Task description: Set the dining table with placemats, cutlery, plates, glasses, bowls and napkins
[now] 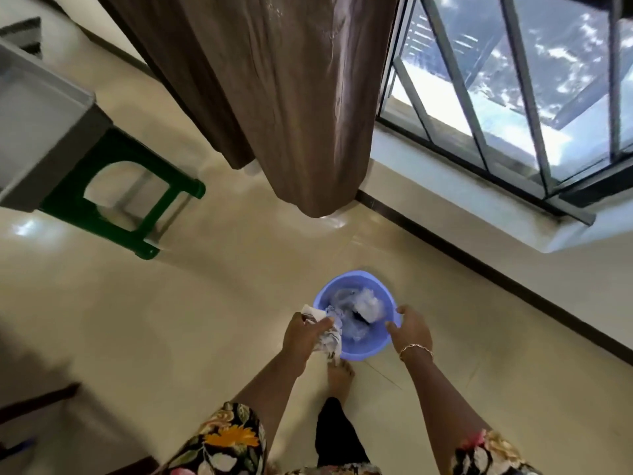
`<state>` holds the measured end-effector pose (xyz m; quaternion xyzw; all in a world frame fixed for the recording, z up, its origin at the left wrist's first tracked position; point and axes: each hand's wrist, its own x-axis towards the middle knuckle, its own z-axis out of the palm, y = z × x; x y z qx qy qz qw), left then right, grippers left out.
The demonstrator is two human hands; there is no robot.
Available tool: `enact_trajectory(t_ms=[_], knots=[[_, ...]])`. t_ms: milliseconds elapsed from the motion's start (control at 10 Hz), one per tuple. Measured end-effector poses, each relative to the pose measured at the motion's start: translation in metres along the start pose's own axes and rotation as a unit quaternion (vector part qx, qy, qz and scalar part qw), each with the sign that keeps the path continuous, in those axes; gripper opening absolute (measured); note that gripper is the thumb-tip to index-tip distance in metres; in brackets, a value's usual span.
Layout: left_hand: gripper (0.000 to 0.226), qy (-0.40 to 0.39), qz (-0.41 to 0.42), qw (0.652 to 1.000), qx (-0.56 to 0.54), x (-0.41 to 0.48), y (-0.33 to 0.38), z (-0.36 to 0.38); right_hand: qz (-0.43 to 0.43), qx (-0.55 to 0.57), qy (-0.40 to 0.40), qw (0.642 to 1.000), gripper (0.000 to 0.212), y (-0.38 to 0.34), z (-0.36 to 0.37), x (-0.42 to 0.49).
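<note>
we note floral-print sleeves [222, 440] nearest, bare foot [339, 375] on glossy cream tiled floor [205, 303]. left hand [306, 332]: fingers curled tight round crumpled white patterned cloth [330, 344], at near rim of round blue plastic basin [356, 275]. right hand [411, 329], thin gold bracelet [416, 347]: fingers loosely spread by basin's right rim; contact we cannot tell. basin on floor, holds more pale crumpled items. beyond: green plastic stool [113, 221] under grey surface [41, 132], brown curtain [291, 97], barred window [513, 97].

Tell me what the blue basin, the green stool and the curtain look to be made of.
Blue basin: plastic, it seems; smooth moulded wall, even colour, soft sheen.
Green stool: likely moulded plastic; glossy, one-piece legs with rounded cut-outs.
Curtain: woven fabric with a satin-like sheen; it hangs in soft vertical folds.
</note>
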<state>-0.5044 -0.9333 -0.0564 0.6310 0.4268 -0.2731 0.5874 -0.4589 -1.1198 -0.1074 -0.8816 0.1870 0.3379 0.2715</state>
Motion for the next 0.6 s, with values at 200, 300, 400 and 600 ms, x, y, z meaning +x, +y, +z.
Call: enact_trajectory(t_ms=[200, 300, 400, 600], knots=[[0.031, -0.019, -0.03, 0.999, -0.028, 0.001, 0.02, 0.023, -0.005, -0.036, -0.01, 0.999, 0.039, 0.006, -0.009, 0.003], [0.059, 0.041, -0.046, 0.996, 0.069, -0.011, 0.028, 0.012, -0.005, -0.035, 0.002, 0.999, 0.037, 0.002, -0.019, -0.003], [0.069, 0.061, -0.022, 0.978, 0.2, -0.021, 0.028, -0.012, -0.006, -0.031, 0.009, 0.999, 0.036, -0.011, -0.032, -0.019], [0.067, 0.091, 0.071, 0.924, 0.366, -0.062, 0.036, -0.064, -0.054, -0.062, 0.019, 0.996, 0.037, -0.054, -0.046, -0.063]])
